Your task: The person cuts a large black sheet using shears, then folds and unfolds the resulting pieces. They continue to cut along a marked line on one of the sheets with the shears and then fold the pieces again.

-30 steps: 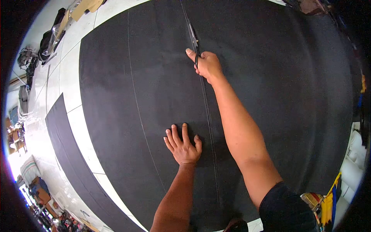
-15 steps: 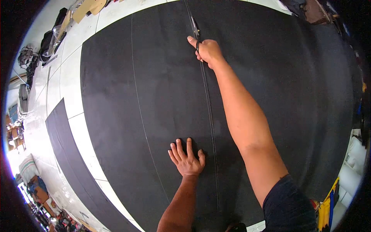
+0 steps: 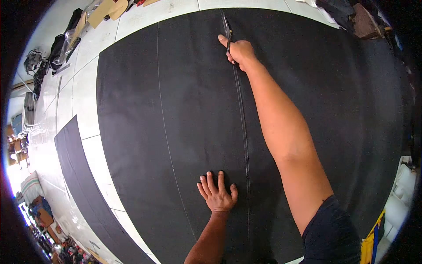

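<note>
A large black sheet (image 3: 132,110) lies flat over the white tiled floor, with thin pale lines running along it. Near its far edge my right hand (image 3: 239,52) is closed round the handles of a pair of scissors (image 3: 227,27), whose blades point away from me along a line. From there a cut or line runs back toward me. My left hand (image 3: 218,193) rests flat on the sheet with its fingers spread, left of that line, and holds nothing.
A narrow black strip (image 3: 88,185) lies on the tiles (image 3: 90,110) at the left. Tan pieces (image 3: 102,12) and clear plastic sit at the far left. White rolls (image 3: 400,193) and a yellow item (image 3: 368,246) are at the right, a brown object (image 3: 365,22) at the far right.
My right hand and the scissors are further along the sheet, nearer its far edge. The whole view has shifted slightly, and my left hand, still flat, appears lower in it.
</note>
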